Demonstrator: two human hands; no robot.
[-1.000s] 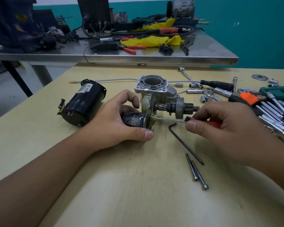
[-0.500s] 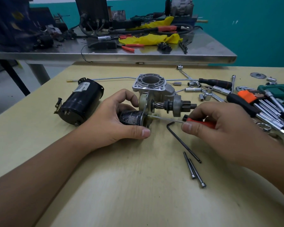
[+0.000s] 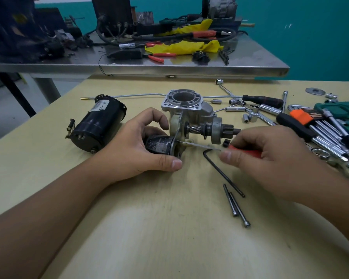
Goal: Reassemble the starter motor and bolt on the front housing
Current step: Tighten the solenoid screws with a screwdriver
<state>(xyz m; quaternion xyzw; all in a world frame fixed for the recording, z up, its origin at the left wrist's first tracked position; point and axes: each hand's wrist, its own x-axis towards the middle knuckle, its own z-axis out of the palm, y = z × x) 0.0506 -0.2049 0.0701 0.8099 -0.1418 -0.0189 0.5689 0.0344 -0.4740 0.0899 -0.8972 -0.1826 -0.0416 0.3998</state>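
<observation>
Gripping the dark solenoid (image 3: 159,145) at the centre of the frame, our left hand (image 3: 133,147) curls its fingers over the top and its thumb along the underside. Our right hand (image 3: 270,158) pinches the red-handled screwdriver (image 3: 244,151), whose thin shaft reaches left to the plate at the solenoid's end. Just above sit the pinion drive (image 3: 214,130) and the aluminium front housing (image 3: 184,106), open bore facing up. Left of centre, the black motor body (image 3: 97,123) lies on its side on the wooden table (image 3: 149,228). Below our right hand lie an Allen key (image 3: 222,174) and two long bolts (image 3: 237,205); sockets and wrenches crowd the right edge.
</observation>
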